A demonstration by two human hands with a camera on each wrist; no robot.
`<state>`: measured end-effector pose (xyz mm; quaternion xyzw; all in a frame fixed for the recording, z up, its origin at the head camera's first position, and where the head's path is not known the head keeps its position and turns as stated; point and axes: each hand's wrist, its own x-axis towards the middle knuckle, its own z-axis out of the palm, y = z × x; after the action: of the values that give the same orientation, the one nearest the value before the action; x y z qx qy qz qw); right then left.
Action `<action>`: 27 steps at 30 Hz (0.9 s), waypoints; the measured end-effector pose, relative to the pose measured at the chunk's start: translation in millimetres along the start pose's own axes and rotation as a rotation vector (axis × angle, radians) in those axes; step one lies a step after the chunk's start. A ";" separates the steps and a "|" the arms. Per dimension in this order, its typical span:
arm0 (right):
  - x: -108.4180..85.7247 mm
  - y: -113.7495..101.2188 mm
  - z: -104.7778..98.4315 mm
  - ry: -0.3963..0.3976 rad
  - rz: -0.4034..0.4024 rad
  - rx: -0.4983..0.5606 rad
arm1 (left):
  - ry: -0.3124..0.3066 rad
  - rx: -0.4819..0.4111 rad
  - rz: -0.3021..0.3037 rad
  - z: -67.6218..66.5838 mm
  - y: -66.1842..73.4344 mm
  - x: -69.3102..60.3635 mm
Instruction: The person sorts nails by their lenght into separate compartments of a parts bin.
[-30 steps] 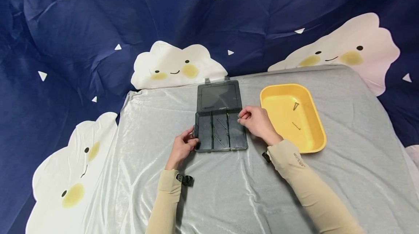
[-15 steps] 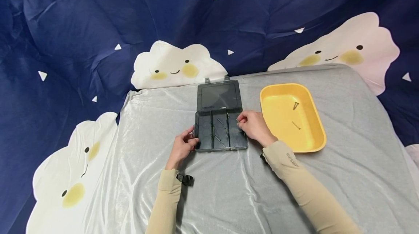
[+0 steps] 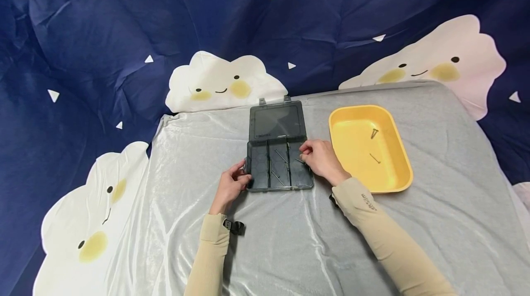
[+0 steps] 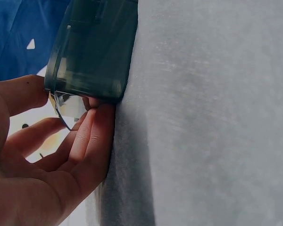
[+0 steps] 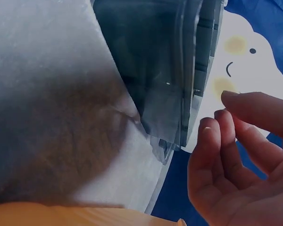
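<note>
A dark translucent compartment box (image 3: pixel 257 167) lies with its lid (image 3: pixel 277 121) folded back. My left hand (image 3: pixel 230 185) holds its left side; in the left wrist view the thumb is on the upper rim and fingers touch the lower side, around a clear latch (image 4: pixel 60 110). My right hand (image 3: pixel 324 158) is over the right compartment, fingers bent, with nothing visible between the fingertips in the right wrist view. A screw (image 3: pixel 300 161) lies in that compartment just below the fingers. Several long, thin screws (image 3: pixel 275 176) lie in the middle compartment.
To the right stands a yellow tray (image 3: pixel 401 158) with a few screws (image 3: pixel 374 133) in it. Grey cloth (image 3: pixel 273 240) covers the table. A dark blue curtain (image 3: pixel 248 10) with cloud prints hangs behind.
My right hand has moved slightly down and left over the right compartment, and has let go of the screw, which now lies there. The left hand has stayed still.
</note>
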<state>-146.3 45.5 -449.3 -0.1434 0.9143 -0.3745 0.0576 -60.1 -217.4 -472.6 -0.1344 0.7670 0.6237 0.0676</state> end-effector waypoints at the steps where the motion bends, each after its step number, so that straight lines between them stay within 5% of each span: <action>1: -0.5 0.0 -1.2 0.006 0.003 0.005 | 0.000 0.000 -0.001 0.2 -0.1 0.2; 16: -17.7 0.1 -31.1 0.112 0.030 0.090 | 0.007 -0.012 -0.013 0.7 -2.6 1.8; 27: -39.2 21.6 -56.8 0.191 0.076 0.072 | 0.005 -0.025 0.003 0.9 -2.9 2.0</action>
<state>-125.8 110.1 -424.0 -0.0702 0.9064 -0.4165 -0.0106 -61.2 -217.3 -476.0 -0.1358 0.7594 0.6332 0.0633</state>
